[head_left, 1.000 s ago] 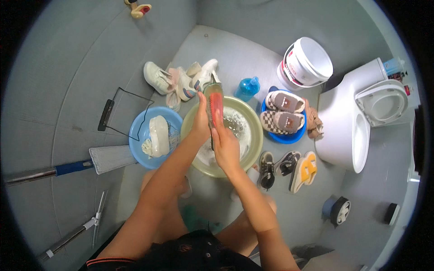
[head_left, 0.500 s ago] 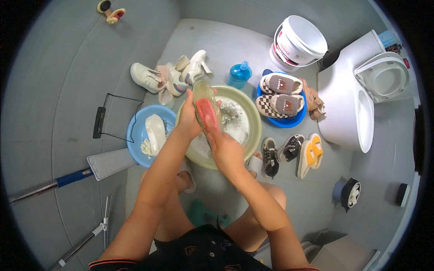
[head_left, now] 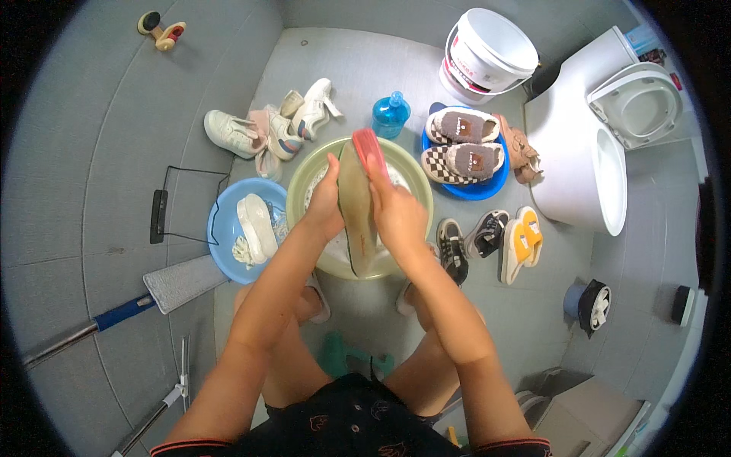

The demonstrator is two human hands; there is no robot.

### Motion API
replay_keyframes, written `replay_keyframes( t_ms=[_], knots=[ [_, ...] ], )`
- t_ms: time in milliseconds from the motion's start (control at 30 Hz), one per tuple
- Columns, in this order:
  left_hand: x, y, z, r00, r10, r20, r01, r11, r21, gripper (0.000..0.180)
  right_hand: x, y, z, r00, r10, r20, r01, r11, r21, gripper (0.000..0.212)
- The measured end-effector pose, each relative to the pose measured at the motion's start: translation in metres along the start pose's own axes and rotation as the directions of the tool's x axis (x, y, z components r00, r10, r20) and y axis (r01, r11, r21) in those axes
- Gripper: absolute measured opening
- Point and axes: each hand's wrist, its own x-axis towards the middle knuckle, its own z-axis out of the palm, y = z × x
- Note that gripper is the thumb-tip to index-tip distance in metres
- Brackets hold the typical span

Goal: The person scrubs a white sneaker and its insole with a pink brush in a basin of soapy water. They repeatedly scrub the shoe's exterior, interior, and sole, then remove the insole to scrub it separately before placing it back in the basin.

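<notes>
My left hand (head_left: 326,202) grips a shoe (head_left: 357,206) along its left side. Its long olive-beige sole faces me. In my right hand (head_left: 398,215) is a pinkish-red scrub brush (head_left: 368,146), held against the shoe's upper right edge. The bristles are hidden. Both are above a pale green basin (head_left: 298,171) of sudsy water. To the left, a light blue basin (head_left: 221,221) contains a white shoe (head_left: 257,225) and a small bundle of white laces (head_left: 243,251).
A blue bottle (head_left: 391,116) stands behind the green basin, white shoes (head_left: 236,133) to its left. Checkered shoes (head_left: 457,164) fill a blue basin (head_left: 491,186); dark sneakers (head_left: 453,255) and yellow slippers (head_left: 522,244) lie nearer. A white bucket (head_left: 487,57), toilet (head_left: 571,145) and flat mop (head_left: 183,286) flank the walls.
The shoe has turned so its sole faces me more fully. My right hand and the brush have moved up and right, to the shoe's far end. The view has shifted slightly.
</notes>
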Motion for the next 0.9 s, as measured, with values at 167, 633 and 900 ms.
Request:
replay_keyframes(
  t_ms=[167,633,900],
  knots=[
    [0.004,0.006,-0.009,0.995,0.055,-0.083,-0.052,0.998,0.046,0.068,-0.036,-0.024,-0.002,0.984,-0.025,0.175,0.014,0.998,0.062,0.054],
    [0.0,0.0,-0.001,0.999,0.017,-0.044,-0.015,0.999,0.041,0.068,0.001,-0.011,-0.007,0.999,0.024,0.039,-0.026,0.999,0.03,0.054],
    [-0.004,0.001,0.003,0.998,-0.016,-0.052,0.014,0.999,-0.042,0.064,0.001,-0.019,-0.005,1.0,0.015,-0.003,-0.014,0.999,0.045,0.053]
  ],
)
